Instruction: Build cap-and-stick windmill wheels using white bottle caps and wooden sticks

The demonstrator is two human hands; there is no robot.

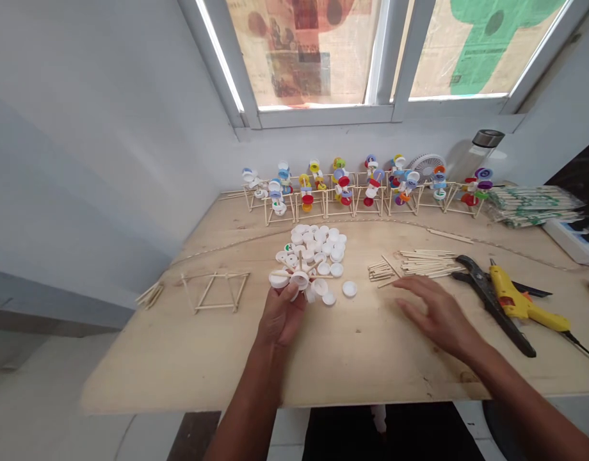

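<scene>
While the left hand (280, 318) grips a white bottle-cap wheel (299, 280), right hand (441, 317) open wide, craft sticks (426, 264) at its 11 o'clock

I'm wearing the only camera on my head, so it's looking forward and down across the pale plywood table (371, 374) toward the white-framed window (323, 112), hanging pretty close above my left hand (280, 314) and right hand (438, 317).

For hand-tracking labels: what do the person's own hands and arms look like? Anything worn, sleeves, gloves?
The left hand and right hand are bare: no gloves, and no watch or bracelet shows. The left forearm and right forearm are uncovered, with no sleeve, cable or marking in view.
</scene>
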